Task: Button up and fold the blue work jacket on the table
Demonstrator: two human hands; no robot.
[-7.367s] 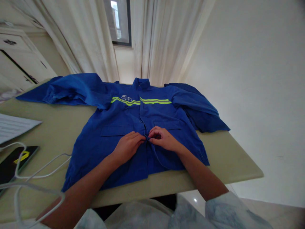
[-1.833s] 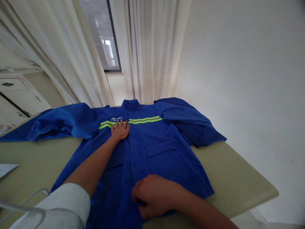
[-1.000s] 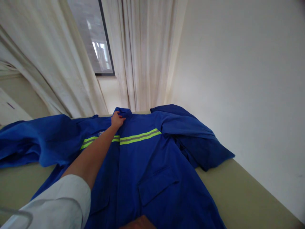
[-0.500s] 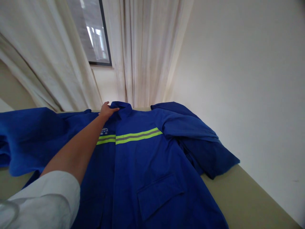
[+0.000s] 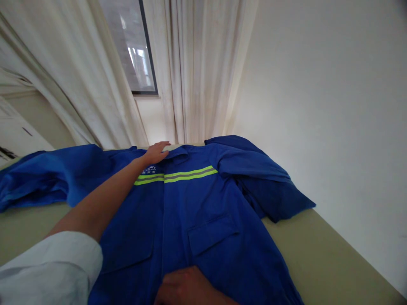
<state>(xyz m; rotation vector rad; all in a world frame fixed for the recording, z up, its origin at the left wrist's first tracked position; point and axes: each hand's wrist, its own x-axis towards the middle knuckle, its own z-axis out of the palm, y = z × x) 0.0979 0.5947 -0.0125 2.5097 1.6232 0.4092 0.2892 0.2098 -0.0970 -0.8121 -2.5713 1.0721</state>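
Note:
A blue work jacket (image 5: pixel 203 203) with a yellow-green and grey reflective stripe lies front up, its collar at the far end. My left hand (image 5: pixel 157 152) rests by the collar (image 5: pixel 178 156), fingers stretched out and touching the cloth. Low in the view, my right hand (image 5: pixel 186 286) is closed over the jacket's front near the placket; its fingertips are hidden. The left-side sleeve (image 5: pixel 85 163) lies bunched outward, and the right-side sleeve (image 5: pixel 254 163) is folded down alongside the body. Flapped pockets (image 5: pixel 213 233) show on the front.
The jacket lies on an olive-beige surface (image 5: pixel 305 250) that runs up to a white wall (image 5: pixel 333 106) on the right. Cream curtains (image 5: pixel 210 76) hang beyond the collar, with a dark-framed window (image 5: pixel 130 42) between them. Whitish furniture (image 5: pixel 19 127) stands at the far left.
My left hand has let go of the raised collar, which now lies flatter, and its fingers have extended. My right hand has come into view at the bottom. The left-side sleeve has settled lower.

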